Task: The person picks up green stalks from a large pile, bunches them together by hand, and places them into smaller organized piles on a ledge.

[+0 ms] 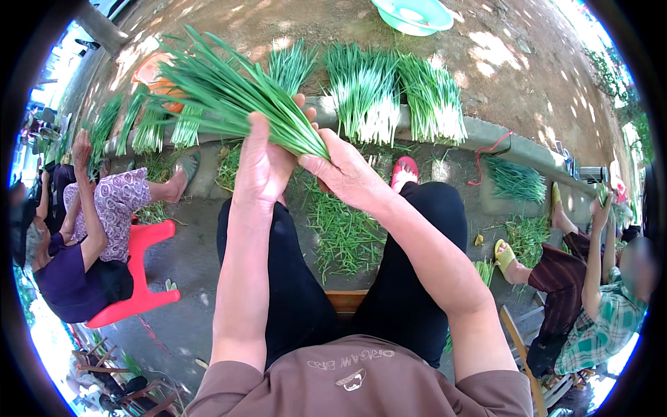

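Observation:
A bunch of garlic chives [267, 104] is held up in front of me, leaf tips fanning to the upper left. My left hand [267, 154] cradles it from below, thumb on the near side and fingertips showing beyond the stems. At the pale stem ends, my right hand [342, 167] grips the bunch between thumb and fingers. Cut chive scraps [342, 229] cover the ground between my knees. Beyond my hands, more chive bunches [365, 94] lean in a row on a low stone curb [479, 132].
A mint-green basin [415, 15] sits on the dirt at the far side. At left a person [90, 236] sits on a red plastic stool [142, 278]; another person [590, 292] sits at right. Loose chives [515, 179] lie near the curb, close to a red string [481, 161].

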{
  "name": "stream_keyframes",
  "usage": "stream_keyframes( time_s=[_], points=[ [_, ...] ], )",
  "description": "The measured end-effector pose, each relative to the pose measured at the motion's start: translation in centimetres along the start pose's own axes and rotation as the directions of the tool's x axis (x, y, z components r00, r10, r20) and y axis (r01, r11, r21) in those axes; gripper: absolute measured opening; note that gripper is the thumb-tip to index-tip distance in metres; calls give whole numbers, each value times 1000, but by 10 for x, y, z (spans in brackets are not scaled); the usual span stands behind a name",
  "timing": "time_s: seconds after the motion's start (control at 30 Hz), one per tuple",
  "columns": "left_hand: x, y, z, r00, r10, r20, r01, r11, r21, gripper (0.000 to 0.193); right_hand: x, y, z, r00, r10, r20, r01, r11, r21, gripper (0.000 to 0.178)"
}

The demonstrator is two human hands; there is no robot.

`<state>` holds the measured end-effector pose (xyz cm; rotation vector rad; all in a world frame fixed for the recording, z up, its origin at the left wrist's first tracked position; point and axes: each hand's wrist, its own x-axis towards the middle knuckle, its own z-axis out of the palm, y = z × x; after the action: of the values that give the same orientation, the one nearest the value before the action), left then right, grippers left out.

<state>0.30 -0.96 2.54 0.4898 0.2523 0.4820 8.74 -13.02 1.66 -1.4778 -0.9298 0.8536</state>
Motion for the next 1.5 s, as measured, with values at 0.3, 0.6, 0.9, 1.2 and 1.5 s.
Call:
stream_keyframes(
  time_s=[0.3, 0.6, 0.9, 1.2, 1.5],
  points=[
    [4, 5, -18, 982, 109, -152, -80, 980, 183, 43, 7, 1, -6, 972, -211, -100, 194, 969, -154, 36],
    [1, 2, -26, 993, 40, -112, 1, 939, 344, 46, 15, 7, -12, 997, -55, -48, 54, 998, -14, 24],
    [-7, 8, -31, 988, 54, -142, 25, 866, 500, 52, 17, 3, -7, 1000, 9, -21, -10, 998, -65, 27],
    [-11, 9, -26, 987, 64, -145, 15, 872, 489, 34, 23, 6, -5, 998, 40, -52, -47, 992, -121, 24],
    [-8, 1, -28, 983, 86, -162, -3, 891, 455, 29, 21, 3, -5, 999, 15, -52, -23, 985, -170, 25]
  ],
)
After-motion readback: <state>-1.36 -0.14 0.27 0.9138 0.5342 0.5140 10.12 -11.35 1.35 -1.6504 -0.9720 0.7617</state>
